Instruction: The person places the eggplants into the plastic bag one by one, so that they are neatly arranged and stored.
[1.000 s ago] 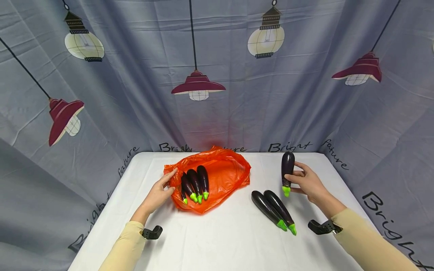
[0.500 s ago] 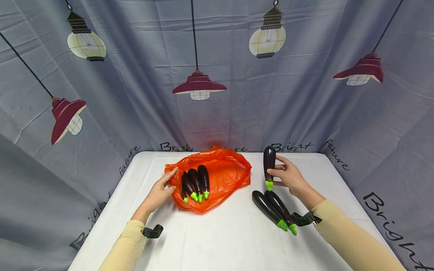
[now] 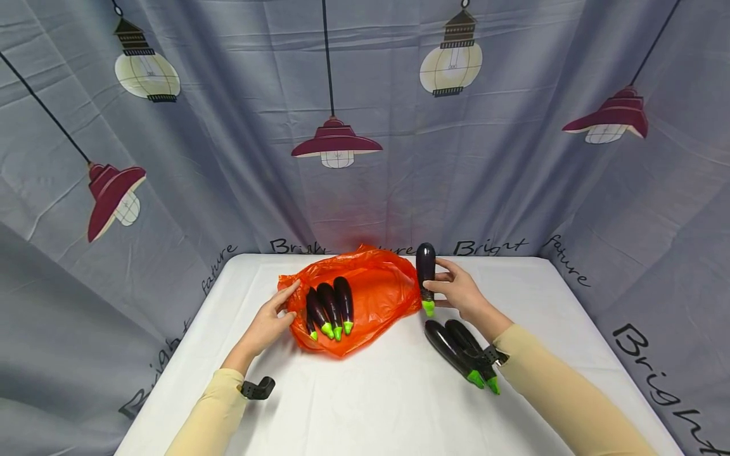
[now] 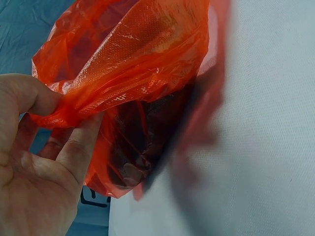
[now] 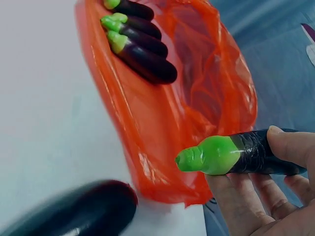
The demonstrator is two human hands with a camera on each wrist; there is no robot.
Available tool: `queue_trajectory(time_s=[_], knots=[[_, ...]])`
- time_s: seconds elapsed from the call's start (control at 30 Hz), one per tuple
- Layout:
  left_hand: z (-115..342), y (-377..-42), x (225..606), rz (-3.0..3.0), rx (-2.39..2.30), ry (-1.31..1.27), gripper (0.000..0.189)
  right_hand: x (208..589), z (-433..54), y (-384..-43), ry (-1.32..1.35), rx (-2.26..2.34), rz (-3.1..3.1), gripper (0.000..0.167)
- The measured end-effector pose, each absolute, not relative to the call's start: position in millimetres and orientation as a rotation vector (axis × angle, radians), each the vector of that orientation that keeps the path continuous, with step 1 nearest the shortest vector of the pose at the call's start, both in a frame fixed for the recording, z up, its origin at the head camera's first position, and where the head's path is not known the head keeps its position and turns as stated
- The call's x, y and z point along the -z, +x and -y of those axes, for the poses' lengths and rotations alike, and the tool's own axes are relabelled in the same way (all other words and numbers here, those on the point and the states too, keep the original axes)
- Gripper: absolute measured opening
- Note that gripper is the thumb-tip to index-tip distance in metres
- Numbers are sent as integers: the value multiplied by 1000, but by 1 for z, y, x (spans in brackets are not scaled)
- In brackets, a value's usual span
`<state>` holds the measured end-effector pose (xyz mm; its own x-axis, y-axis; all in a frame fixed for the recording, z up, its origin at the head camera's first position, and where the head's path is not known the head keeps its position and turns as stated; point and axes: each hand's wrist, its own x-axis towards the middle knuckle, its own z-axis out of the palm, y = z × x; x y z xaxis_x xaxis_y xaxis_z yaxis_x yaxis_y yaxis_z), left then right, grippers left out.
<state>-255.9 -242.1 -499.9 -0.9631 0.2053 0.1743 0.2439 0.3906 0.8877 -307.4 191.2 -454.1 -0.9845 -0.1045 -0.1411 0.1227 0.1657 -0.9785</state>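
My left hand [image 3: 267,326] pinches the left edge of an open red plastic bag [image 3: 383,292]. In the left wrist view, thumb and fingers [image 4: 78,147] hold the bag's bunched film [image 4: 142,73]. Several dark eggplants [image 3: 329,307] with green stems lie side by side inside, toward its left. My right hand [image 3: 463,296] grips another eggplant [image 3: 425,269] in the air at the bag's right rim, green stem downward; the right wrist view shows its green cap [image 5: 216,153] clearly. Below that hand, two more eggplants [image 3: 447,349] lie together on the table, one partly covered by the wrist strap.
A white cloth covers the table [image 3: 348,405]. Grey-blue curtains [image 3: 393,190] printed with lamps hang close behind and at both sides. A dark device [image 3: 259,387] is strapped to the left wrist, another [image 3: 493,356] to the right.
My right hand has carried the upright eggplant leftward, from the table's right side to the bag's right rim. My left hand keeps its hold on the bag, and the eggplants lying down stay put.
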Motion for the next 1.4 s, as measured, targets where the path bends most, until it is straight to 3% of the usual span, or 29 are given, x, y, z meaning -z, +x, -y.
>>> queue_trajectory(time_s=[1.4], knots=[[241, -256, 500, 2576, 1681, -412, 73, 496, -98, -331, -62, 1774, -2161, 71]])
